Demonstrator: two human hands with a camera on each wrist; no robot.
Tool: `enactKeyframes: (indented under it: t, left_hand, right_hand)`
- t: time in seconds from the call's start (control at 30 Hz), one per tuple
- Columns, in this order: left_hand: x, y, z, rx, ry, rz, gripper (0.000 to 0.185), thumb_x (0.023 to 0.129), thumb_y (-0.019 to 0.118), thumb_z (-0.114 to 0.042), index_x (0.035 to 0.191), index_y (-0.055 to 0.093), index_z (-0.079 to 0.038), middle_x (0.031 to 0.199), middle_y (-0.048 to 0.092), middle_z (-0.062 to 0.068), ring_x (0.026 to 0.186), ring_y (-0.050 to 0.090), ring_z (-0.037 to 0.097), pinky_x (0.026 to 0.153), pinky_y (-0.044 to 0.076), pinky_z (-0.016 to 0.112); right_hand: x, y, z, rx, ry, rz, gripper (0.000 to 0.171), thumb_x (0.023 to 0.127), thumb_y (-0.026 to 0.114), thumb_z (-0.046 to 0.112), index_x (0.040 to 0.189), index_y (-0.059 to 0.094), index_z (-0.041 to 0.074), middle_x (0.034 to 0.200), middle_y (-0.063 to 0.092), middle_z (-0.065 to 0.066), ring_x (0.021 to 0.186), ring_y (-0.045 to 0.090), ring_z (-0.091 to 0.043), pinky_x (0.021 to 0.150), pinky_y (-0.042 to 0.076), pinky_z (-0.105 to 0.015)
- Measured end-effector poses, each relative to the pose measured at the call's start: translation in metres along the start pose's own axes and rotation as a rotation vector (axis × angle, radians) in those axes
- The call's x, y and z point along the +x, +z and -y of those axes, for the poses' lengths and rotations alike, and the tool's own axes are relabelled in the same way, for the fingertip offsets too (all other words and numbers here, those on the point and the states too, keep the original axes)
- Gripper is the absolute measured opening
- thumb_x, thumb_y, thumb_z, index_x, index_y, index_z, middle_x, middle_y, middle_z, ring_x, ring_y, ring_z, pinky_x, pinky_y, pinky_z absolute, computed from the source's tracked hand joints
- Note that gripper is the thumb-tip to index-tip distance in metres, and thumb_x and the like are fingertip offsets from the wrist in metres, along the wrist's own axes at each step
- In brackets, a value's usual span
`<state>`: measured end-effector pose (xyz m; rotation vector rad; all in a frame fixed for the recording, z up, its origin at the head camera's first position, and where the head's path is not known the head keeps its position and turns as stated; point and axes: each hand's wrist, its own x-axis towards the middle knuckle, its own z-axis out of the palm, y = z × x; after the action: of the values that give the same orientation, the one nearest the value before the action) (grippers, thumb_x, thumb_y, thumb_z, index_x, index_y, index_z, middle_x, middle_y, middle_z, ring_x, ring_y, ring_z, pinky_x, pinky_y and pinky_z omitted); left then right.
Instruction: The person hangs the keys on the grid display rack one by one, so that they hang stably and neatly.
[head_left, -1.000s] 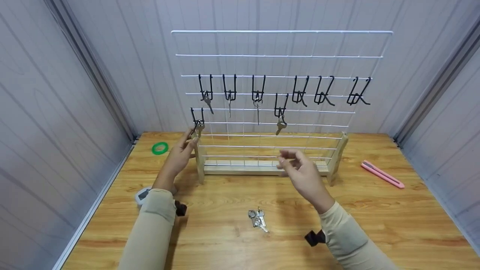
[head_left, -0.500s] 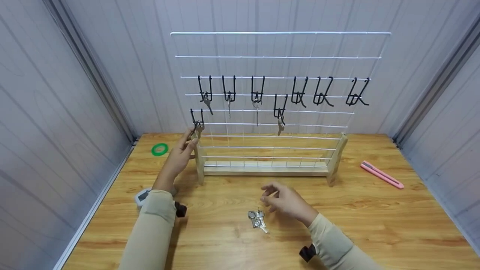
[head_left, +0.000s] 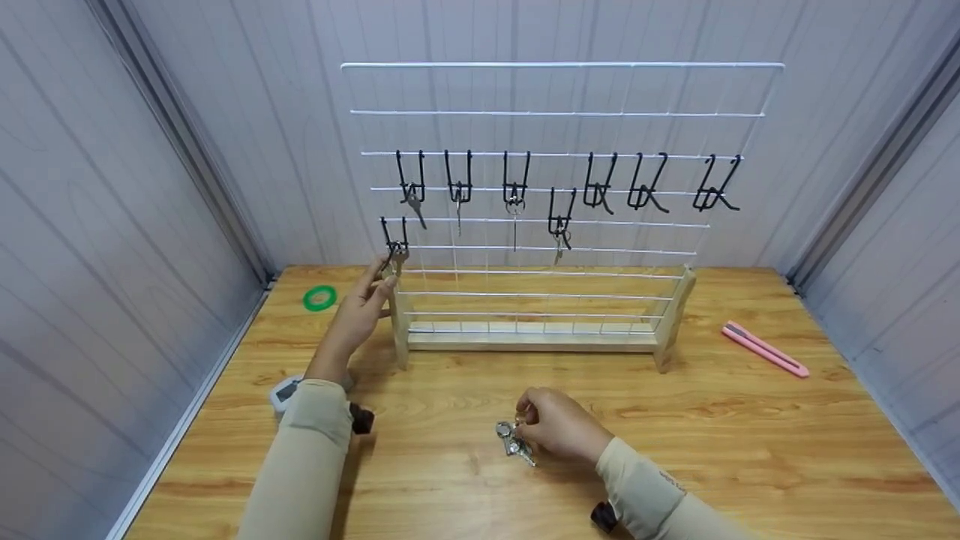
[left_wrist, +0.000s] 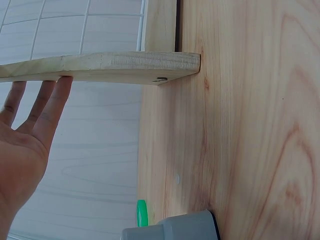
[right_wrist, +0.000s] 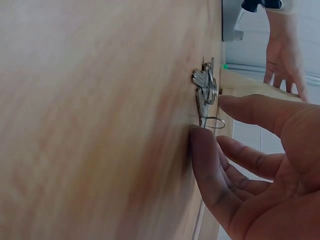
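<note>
My left hand (head_left: 358, 311) rests its straight fingers (left_wrist: 54, 107) against the outer side of the rack's left wooden post (left_wrist: 130, 62). My right hand (head_left: 562, 426) is down at the small pile of silver keys (head_left: 511, 441) on the table. In the right wrist view its thumb and index finger stand apart on either side of a thin key ring (right_wrist: 216, 123), with the index fingertip right at the ring. Further keys (head_left: 415, 202) hang from black hooks (head_left: 460, 176) on the white wire grid (head_left: 562, 114); three hooks at the upper right carry none.
A green tape roll (head_left: 320, 298) lies behind my left forearm. Partly under that arm is a grey-and-white device (head_left: 285, 391). A pink utility knife (head_left: 765, 349) lies at the right. Pale panel walls (head_left: 150, 225) close in the table's back and sides.
My right hand has come down from in front of the rack to the key pile. The key on the lower middle hook has swung round. My left hand has stayed at the post.
</note>
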<state>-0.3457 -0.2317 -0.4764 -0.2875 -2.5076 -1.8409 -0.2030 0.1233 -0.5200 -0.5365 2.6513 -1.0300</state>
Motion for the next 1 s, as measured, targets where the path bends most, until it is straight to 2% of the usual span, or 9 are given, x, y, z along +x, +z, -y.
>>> enactKeyframes:
  t: [0.17, 0.4, 0.57, 0.77, 1.0]
  left_hand:
    - [-0.0005, -0.0001, -0.0008, 0.003, 0.004, 0.011, 0.065, 0.115, 0.046, -0.039, 0.173, 0.021, -0.025, 0.168, 0.032, 0.025, 0.152, 0.046, 0.041, 0.117, 0.053, 0.061]
    - [-0.0002, -0.0003, -0.0007, 0.005, 0.005, 0.017, 0.066, 0.115, 0.044, -0.041, 0.173, 0.017, -0.025, 0.169, 0.029, 0.026, 0.153, 0.044, 0.042, 0.118, 0.052, 0.061]
    - [-0.0001, -0.0005, -0.0008, 0.000, 0.006, 0.019, 0.066, 0.115, 0.045, -0.040, 0.173, 0.018, -0.025, 0.170, 0.028, 0.024, 0.153, 0.044, 0.042, 0.117, 0.052, 0.062]
    - [-0.0002, -0.0003, -0.0004, -0.007, 0.003, 0.025, 0.065, 0.115, 0.046, -0.040, 0.173, 0.019, -0.027, 0.171, 0.029, 0.024, 0.153, 0.044, 0.042, 0.117, 0.052, 0.062]
    - [0.0004, 0.0004, -0.0003, -0.001, 0.011, 0.014, 0.065, 0.115, 0.046, -0.040, 0.173, 0.020, -0.025, 0.169, 0.030, 0.024, 0.153, 0.044, 0.043, 0.116, 0.054, 0.061]
  right_hand:
    - [0.0004, 0.0042, 0.0013, -0.018, 0.020, -0.010, 0.027, 0.089, 0.085, 0.021, 0.105, 0.070, 0.004, 0.094, 0.070, -0.004, 0.084, 0.062, -0.014, 0.073, 0.054, -0.031]
    - [0.0012, 0.0055, -0.0010, 0.054, 0.050, 0.008, 0.024, 0.090, 0.084, 0.019, 0.100, 0.070, 0.004, 0.082, 0.071, -0.001, 0.069, 0.060, -0.009, 0.060, 0.048, -0.021]
    - [0.0032, 0.0059, -0.0016, 0.091, 0.062, 0.017, 0.019, 0.089, 0.085, 0.016, 0.095, 0.070, 0.004, 0.077, 0.069, 0.001, 0.064, 0.058, -0.008, 0.056, 0.045, -0.018]
    - [0.0049, 0.0063, -0.0022, 0.083, 0.067, 0.026, 0.018, 0.087, 0.085, 0.016, 0.087, 0.069, 0.007, 0.076, 0.067, 0.003, 0.065, 0.056, -0.008, 0.056, 0.044, -0.017]
    - [0.0049, 0.0051, -0.0026, 0.094, 0.069, 0.047, 0.017, 0.088, 0.086, 0.016, 0.085, 0.070, 0.009, 0.076, 0.066, 0.005, 0.065, 0.056, -0.007, 0.057, 0.044, -0.017]
